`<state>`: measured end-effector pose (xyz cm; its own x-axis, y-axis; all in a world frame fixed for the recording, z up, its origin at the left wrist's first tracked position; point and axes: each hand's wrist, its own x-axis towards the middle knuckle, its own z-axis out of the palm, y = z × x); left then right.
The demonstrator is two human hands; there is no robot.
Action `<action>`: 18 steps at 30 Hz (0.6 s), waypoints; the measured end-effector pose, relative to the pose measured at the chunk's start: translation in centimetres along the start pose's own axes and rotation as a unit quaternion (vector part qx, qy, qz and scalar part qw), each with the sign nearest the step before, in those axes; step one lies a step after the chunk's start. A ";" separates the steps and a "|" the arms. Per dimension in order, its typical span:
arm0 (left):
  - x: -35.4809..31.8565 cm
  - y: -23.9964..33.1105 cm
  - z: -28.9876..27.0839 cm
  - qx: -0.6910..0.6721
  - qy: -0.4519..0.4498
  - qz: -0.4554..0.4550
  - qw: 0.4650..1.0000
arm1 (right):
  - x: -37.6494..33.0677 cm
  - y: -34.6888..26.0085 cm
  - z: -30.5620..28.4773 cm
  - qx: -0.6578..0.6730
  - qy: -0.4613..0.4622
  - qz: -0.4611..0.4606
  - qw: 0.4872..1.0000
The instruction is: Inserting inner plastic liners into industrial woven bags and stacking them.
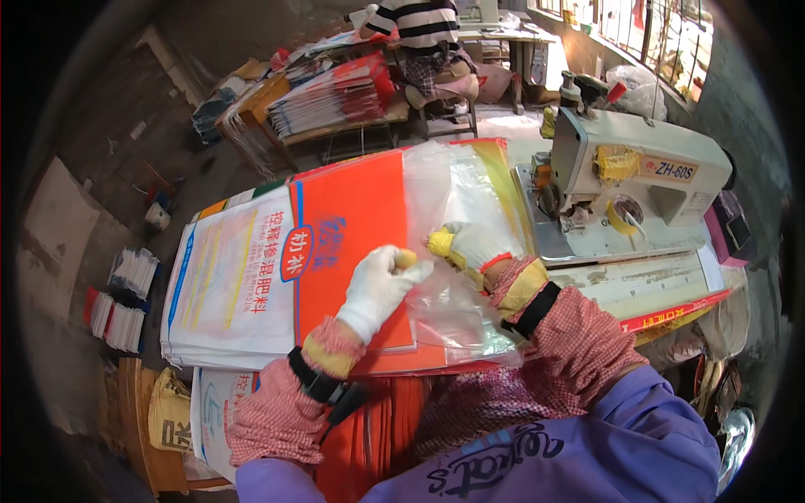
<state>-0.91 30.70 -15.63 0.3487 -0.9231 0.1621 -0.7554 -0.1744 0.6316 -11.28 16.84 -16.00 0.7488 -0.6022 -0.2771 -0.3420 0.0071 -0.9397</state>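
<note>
1. Left hand (381,289): wears a white glove, hangs over the orange panel's right edge; grip bent, thumb and fingers drawn near each other, impossible to make out whether closed on anything.
2. Right hand (478,248): wears a white glove with yellow fingertips, reaches in over clear plastic film (457,318); grip curled, pinch on the film not readable from here.
3. Clear plastic film: lies crumpled and shiny on the right part of the bag stack (226,281), below both hands.
4. Bag stack: spreads flat, shows white printed face at left, orange panel (356,201) toward the middle.
5. Forearms: covered by red checked sleeves (272,415), dark bands at both wrists.
6. Below, near lap: red-orange folded material (394,427), partly hidden by the arms.
7. Right of stack: pale sewing machine (688,151) on a worn table (671,275), yellow-wrapped patch on its body.
8. Lower left, on floor: small bundles (122,323) of white and red.
9. Far side: seated person in striped top (415,29), beside piled bags (331,99); barred window (667,33) at upper right.
</note>
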 end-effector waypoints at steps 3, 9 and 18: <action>1.9 -0.9 0.7 -0.123 0.073 -0.132 0.981 | 0.3 -0.5 1.5 -0.016 0.023 -0.054 0.998; 1.9 -2.5 -4.9 -0.319 0.131 -0.098 0.933 | 0.1 0.6 0.8 -0.273 0.057 -0.095 0.956; -4.1 1.5 -9.5 -0.240 0.191 -0.022 0.951 | -3.2 -2.1 1.2 -0.335 0.098 -0.423 0.836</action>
<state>1.83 37.45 -8.18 0.6192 -0.7106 0.3341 -0.4272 0.0521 0.9026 -12.28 19.65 -13.37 0.7987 -0.2861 0.5294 -0.0289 -0.8969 -0.4412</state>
